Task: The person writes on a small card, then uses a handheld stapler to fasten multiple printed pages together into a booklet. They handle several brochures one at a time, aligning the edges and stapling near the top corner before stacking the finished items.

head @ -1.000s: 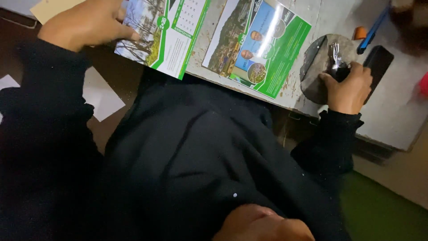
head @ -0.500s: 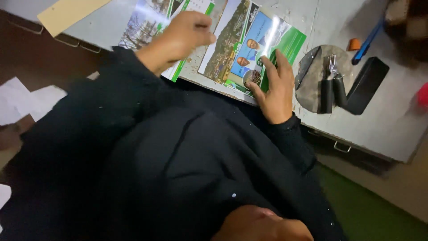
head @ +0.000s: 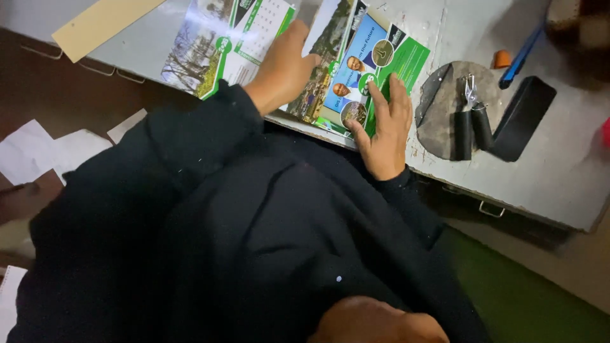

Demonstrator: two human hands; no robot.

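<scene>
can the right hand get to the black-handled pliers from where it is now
Probably yes. The right hand lies flat on the green printed sheet, and the black-handled pliers rest just to its right on the round dark pad. Only bare table top shows between them, nothing blocking.

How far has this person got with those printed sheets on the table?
Done: one green and white sheet lies flat on the grey table. In hand: the left hand and right hand press on a second glossy sheet. Left: the black-handled pliers lie untouched beside it.
</scene>
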